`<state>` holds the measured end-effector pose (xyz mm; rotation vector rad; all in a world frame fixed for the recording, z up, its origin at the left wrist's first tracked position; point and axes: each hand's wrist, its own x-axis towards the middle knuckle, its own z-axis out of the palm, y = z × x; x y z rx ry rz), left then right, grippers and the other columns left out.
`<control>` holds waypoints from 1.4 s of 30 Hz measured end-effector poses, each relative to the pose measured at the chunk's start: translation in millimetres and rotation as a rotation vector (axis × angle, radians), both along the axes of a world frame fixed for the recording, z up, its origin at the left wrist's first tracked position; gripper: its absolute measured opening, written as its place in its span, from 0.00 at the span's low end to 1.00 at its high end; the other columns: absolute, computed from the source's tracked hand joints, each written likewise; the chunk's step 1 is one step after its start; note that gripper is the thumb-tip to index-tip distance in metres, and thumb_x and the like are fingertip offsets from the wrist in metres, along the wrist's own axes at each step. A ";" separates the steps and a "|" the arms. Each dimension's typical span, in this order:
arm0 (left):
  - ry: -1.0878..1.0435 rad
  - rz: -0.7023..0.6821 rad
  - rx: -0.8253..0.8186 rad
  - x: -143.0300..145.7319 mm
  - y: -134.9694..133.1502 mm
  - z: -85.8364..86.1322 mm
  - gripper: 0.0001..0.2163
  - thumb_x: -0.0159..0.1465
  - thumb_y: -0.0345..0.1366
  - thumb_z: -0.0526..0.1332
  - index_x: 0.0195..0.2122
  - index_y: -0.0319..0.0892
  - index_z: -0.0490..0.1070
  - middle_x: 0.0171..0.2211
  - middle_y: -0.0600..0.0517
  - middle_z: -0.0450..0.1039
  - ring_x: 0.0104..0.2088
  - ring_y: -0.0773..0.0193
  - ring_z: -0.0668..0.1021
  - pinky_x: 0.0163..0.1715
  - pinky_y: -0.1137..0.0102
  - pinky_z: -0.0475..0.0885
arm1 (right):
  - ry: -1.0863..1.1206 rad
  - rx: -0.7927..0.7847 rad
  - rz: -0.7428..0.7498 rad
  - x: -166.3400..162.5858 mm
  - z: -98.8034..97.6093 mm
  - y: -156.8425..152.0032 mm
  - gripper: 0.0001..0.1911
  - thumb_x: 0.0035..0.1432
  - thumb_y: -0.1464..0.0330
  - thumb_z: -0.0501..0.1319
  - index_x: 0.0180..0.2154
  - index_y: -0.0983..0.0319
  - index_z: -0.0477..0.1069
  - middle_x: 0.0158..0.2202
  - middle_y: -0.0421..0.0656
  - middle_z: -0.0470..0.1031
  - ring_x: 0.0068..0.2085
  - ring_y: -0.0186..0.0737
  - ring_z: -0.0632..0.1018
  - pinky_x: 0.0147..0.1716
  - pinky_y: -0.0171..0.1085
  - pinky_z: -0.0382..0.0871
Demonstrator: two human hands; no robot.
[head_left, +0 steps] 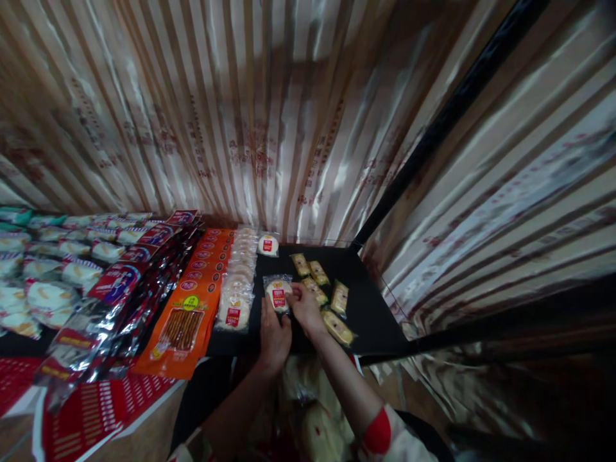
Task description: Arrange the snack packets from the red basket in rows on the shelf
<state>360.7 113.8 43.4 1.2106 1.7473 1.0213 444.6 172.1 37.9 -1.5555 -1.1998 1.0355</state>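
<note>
Both hands meet over a small clear packet [278,294] holding a round pale cake with a red label. The packet lies flat on the black desk [370,308], just right of a row of like packets [238,282] that runs back toward the curtain.

Left hand [274,333]: palm down, fingers curled onto the near edge of the packet, grasping it from below in the view. Right hand [304,307]: fingers bent onto the packet's right edge, pinching it there. The right forearm crosses up from the lower right and ends in a sleeve [380,433] with a red cuff.

Just right of the hands, five small yellow-brown snack packets [317,282] lie in a loose group on the desk; the nearest one touches the right wrist or sits just beside it, which cannot be told. One single round packet [268,245] lies at the far end of the desk.

Left of the row lie orange sausage packs [185,321], overlapped in a column, then dark glossy packs [120,301], then white bread packets [48,269] at the far left. A striped shiny curtain [269,115] backs the desk.
</note>
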 end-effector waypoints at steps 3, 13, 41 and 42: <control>0.061 -0.007 -0.062 2.2 6.4 4.0 0.29 0.59 0.28 0.52 0.63 0.33 0.50 0.66 0.39 0.47 0.66 0.58 0.51 0.63 0.67 0.50 | -0.068 -0.028 0.004 -1.5 -1.1 10.2 0.10 0.49 0.73 0.57 0.37 0.62 0.68 0.33 0.43 0.78 0.34 0.37 0.78 0.34 0.34 0.73; 0.149 -0.021 0.003 7.4 29.1 -3.9 0.27 0.56 0.24 0.51 0.59 0.35 0.60 0.67 0.45 0.44 0.67 0.58 0.41 0.65 0.65 0.44 | -0.155 -0.022 -0.002 -10.5 -10.1 43.1 0.10 0.50 0.73 0.56 0.37 0.62 0.69 0.33 0.42 0.77 0.33 0.36 0.77 0.34 0.33 0.70; 0.273 -0.010 0.166 4.7 126.1 -21.6 0.29 0.56 0.23 0.51 0.60 0.33 0.57 0.63 0.40 0.55 0.66 0.54 0.51 0.64 0.60 0.49 | -0.566 0.120 -0.041 -27.8 -9.7 149.5 0.12 0.54 0.73 0.56 0.42 0.64 0.72 0.40 0.52 0.75 0.42 0.46 0.75 0.46 0.40 0.66; 0.276 -0.013 0.164 4.7 126.6 -22.0 0.29 0.56 0.24 0.52 0.61 0.32 0.56 0.63 0.39 0.54 0.66 0.53 0.50 0.64 0.60 0.49 | -0.601 0.129 -0.029 -28.5 -9.8 149.3 0.13 0.55 0.73 0.56 0.43 0.65 0.72 0.40 0.53 0.75 0.43 0.46 0.75 0.45 0.40 0.66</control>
